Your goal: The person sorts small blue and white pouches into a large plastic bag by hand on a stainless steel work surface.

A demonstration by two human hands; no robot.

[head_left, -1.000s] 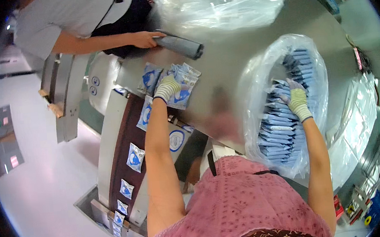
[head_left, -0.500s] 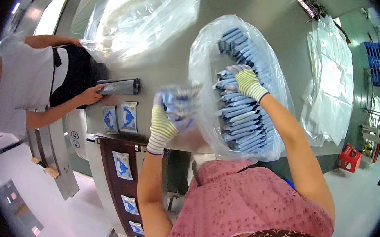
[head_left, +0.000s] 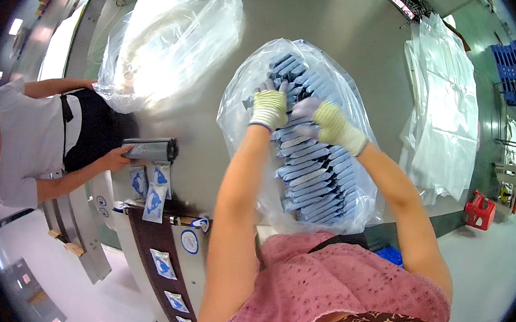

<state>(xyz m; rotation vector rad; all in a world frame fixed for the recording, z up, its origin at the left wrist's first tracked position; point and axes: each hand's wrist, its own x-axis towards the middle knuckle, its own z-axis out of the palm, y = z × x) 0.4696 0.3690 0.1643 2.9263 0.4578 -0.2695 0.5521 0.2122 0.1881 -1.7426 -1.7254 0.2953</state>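
A large clear plastic bag (head_left: 237, 95) stands open on the metal table in front of me, holding rows of small blue-and-silver packets (head_left: 308, 178) packed on edge. My left hand (head_left: 270, 106), in a striped glove with lavender fingertips, reaches into the bag with its fingers closed around packets at the left row's upper part. Just right of it, my right hand (head_left: 334, 123), gloved the same way, hovers over the middle of the rows. Motion smears its fingers, so its grip is unclear.
Several packets ride a dark conveyor belt (head_left: 169, 273) at lower left, with more bunched at its end. A co-worker's hand (head_left: 115, 159) touches a grey roll (head_left: 150, 151). Another clear bag (head_left: 180, 42) lies far left; flat plastic bags (head_left: 443, 108) are stacked right. A red crate (head_left: 480, 210) stands beyond.
My left hand has moved right from near the conveyor end into the bag, bringing a bunch of packets. My right hand has lifted slightly and shifted down. More packets have gathered at the belt's end.
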